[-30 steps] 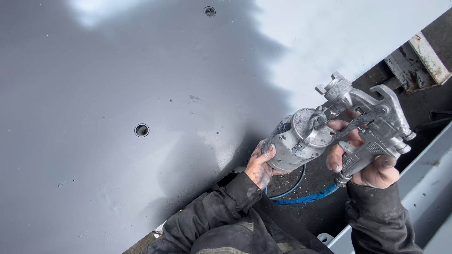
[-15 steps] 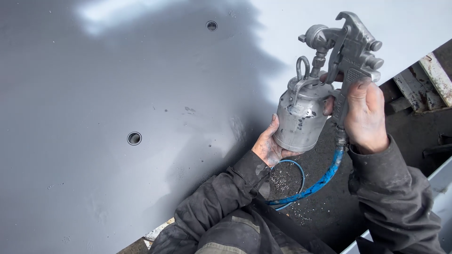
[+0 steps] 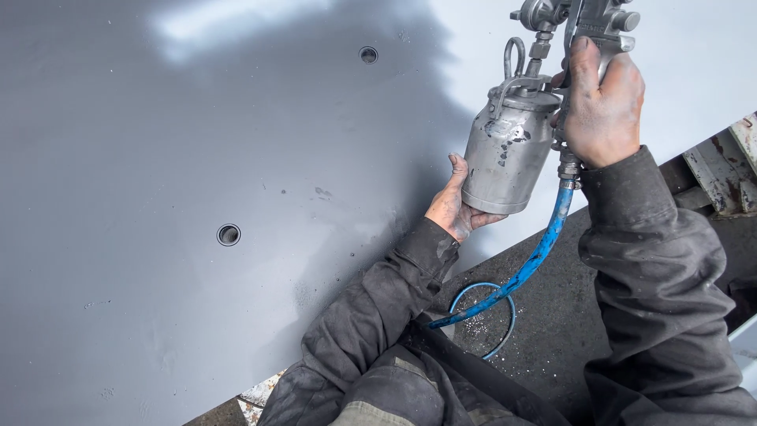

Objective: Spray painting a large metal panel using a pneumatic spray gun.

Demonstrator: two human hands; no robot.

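Note:
A metal spray gun (image 3: 587,24) with a dull silver cup (image 3: 507,154) hanging under it is upright at the upper right. My right hand (image 3: 601,106) is wrapped around the gun's handle. My left hand (image 3: 455,207) cradles the underside of the cup, fingers behind it. A blue air hose (image 3: 536,256) runs down from the handle's base and loops on the dark ground. Behind the gun lies a large grey painted panel (image 3: 158,158).
The panel has two small round holes (image 3: 229,234), (image 3: 367,54) and a few dark specks. Dark gritty ground (image 3: 552,331) lies right of its edge. A rusty pale metal frame (image 3: 721,170) crosses the far right.
The spray gun has swung from tilted sideways to upright and risen toward the top of view. My right hand rose with it; my left hand stayed under the cup.

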